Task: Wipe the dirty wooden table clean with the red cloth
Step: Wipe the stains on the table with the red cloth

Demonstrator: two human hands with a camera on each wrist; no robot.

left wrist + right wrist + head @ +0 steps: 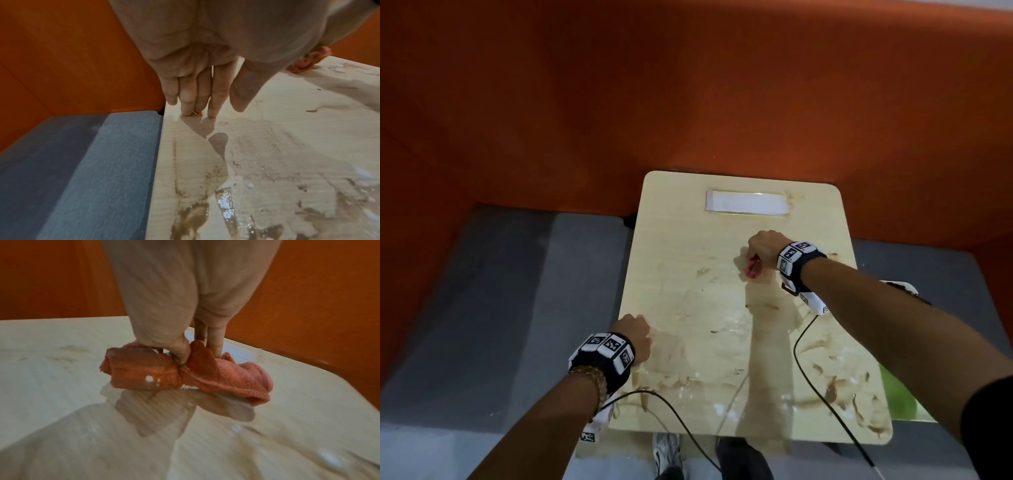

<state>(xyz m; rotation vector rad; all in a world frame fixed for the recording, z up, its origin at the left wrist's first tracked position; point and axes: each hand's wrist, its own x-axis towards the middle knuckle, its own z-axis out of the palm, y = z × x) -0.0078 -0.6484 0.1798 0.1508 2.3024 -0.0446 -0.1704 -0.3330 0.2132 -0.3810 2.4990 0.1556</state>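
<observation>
Wiping in hand: red cloth [180, 369] gripped by right hand [763, 250], pressed on table [681, 246]. Left hand [635, 337] braced, fingers [213, 95] straight. Near brown smears [835, 387] judged next.

Light level: dim, warm, orange-tinted in all three views.
Glare: wet sheen on the table [688, 240], bright specks near its front edge.
Shadows: soft forearm shadows on the table beneath both hands.
Blur: right wrist view smeared toward the table's near edge.
Distortion: head view bends the table's corners outward.
</observation>
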